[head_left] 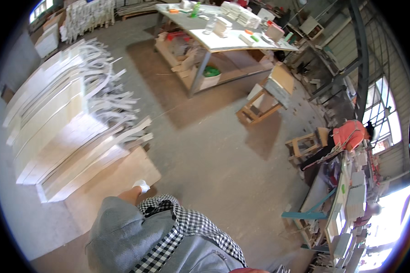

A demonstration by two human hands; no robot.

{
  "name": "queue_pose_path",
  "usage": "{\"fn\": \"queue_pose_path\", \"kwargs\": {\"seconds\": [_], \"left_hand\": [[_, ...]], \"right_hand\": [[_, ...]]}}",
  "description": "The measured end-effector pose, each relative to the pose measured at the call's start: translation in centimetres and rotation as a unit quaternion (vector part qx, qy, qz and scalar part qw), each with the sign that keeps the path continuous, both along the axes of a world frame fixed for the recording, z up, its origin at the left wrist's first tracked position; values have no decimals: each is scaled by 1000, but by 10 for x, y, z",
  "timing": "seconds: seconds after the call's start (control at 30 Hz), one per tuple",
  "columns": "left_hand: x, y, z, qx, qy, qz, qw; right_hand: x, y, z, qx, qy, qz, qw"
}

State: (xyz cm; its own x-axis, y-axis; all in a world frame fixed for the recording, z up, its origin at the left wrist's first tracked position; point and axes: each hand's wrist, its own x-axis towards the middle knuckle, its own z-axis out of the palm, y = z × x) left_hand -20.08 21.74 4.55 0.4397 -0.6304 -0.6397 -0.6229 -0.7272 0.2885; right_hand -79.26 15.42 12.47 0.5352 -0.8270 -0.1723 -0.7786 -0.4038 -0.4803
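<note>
My left hand (133,193) hangs low in front of my grey sleeve, above the bare end of a flat brown board (109,184). Something white (143,185) covers or sits at its fingers. I cannot make out whether this is a glove or a held thing, and the fingers themselves do not show. Close by on the left stands a big stack of pale boards (54,132), with loose whitish strips (116,98) curling from its near end. My right hand cannot be made out; only a small reddish patch shows at the lower edge.
Ahead stands a metal-legged worktable (209,43) holding white blocks, bottles and tools. A wooden stool-like stand (264,98) is beside it. At the right, a person in an orange top (349,134) bends over a cluttered bench (339,200) near another stool (305,144).
</note>
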Motion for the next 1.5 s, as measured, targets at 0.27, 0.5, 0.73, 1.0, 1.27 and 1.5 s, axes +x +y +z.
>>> {"fn": "queue_pose_path", "kwargs": {"seconds": [0.27,0.5,0.73,1.0,1.27,1.5], "left_hand": [[-59,-310,101,-135,172,-86,972],[-76,-490,191,-177,481,161,843],[-30,-587,187,-197,438,204,853],[55,-689,183,-222,427,357,801],[152,-903,219,-264,425,307,810],[241,-1082,300,-301,406,166,847]], "right_hand": [[25,-220,39,177,-52,-305,934],[76,-396,30,193,-52,-311,929],[83,-578,-30,140,115,-161,970],[221,-947,29,155,-65,-97,981],[459,-1095,167,7,-297,165,941],[531,-1179,193,157,-274,-31,948]]}}
